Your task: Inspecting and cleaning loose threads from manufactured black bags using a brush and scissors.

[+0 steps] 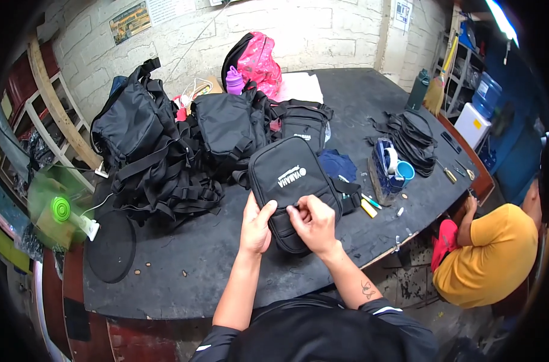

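Observation:
A small black sling bag (280,161) with white lettering on its front is tilted up over the table edge in front of me. My left hand (256,226) grips its left side, with the thumb lying on the front. My right hand (314,224) is closed in a pinch at the front pocket, near the zipper line. Whatever sits between those fingertips is too small to make out. A black strap (348,188) runs out on the bag's right. Just behind it lies another small black bag (303,125), and a dark blue cloth (336,165) is beside it.
Large black bags (132,130) and tangled straps crowd the table's left. A pink backpack (259,63) and purple bottle (234,80) stand at the back. Right are a tape dispenser (383,172), blue cup (405,171) and green bottle (418,90). A person in yellow (494,253) crouches beside the table; a green fan (61,208) is left.

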The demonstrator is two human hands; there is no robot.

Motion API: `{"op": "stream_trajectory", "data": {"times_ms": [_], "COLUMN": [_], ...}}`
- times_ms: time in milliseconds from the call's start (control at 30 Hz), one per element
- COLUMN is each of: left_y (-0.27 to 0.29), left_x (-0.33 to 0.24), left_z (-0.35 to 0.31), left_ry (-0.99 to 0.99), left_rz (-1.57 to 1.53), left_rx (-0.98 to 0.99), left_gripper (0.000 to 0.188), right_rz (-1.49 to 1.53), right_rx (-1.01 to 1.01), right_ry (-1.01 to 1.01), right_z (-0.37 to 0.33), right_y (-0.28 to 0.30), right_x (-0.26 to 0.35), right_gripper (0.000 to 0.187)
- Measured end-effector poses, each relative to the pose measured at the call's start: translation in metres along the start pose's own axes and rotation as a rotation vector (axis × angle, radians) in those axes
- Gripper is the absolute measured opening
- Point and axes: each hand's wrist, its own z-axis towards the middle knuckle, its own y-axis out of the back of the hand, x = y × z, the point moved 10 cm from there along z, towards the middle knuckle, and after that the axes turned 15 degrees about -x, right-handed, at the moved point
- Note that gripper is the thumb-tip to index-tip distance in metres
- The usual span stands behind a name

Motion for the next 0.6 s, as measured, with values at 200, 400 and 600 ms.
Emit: {"op": "stream_trajectory", "data": {"times_ms": [200, 400, 600], "left_y": [-0.001, 0.01, 0.017], "left_x": [-0.021, -0.036, -0.035], "left_z": [-0.006, -0.005, -0.005], "left_ry": [-0.125, -0.195, -0.231], "left_rz": [0.015, -0.008, 0.075], "left_rx": [-0.046, -0.143, -0.137], "left_gripper": [0.043, 0.042, 0.04], "right_rz": [0.122, -0.156, -0.21], "right_rx": [-0.279, -0.022, 0.074], "right_ry": [-0.322, 0.096, 0.158], "right_z": [0.035, -0.005, -0.015], "right_y": [0.038, 0.022, 0.013], "right_x": [-0.074, 0.003, -0.001], "right_gripper": [0.02, 0.032, 0.023]}}
